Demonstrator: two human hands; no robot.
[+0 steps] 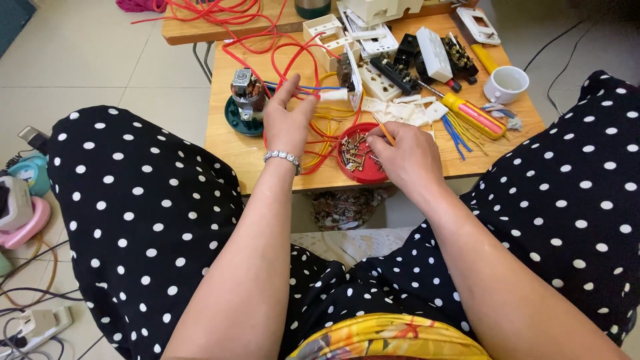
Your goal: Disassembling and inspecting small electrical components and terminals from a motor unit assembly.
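Red insulated wires [280, 50] loop across the small wooden table [233, 150] in the upper centre of the frame, and a thin bundle of them is pinched at the fingertips of the left hand [288, 120]. That hand reaches up from the lower centre with the wrist straight, the fingers extended and drawn together around the strands beside a white switch plate [352, 83]. The right hand [408, 157] lies palm down at centre right, fingers curled, gripping a slim orange-handled tool [385, 133] over a round red dish of brass screws [357, 157].
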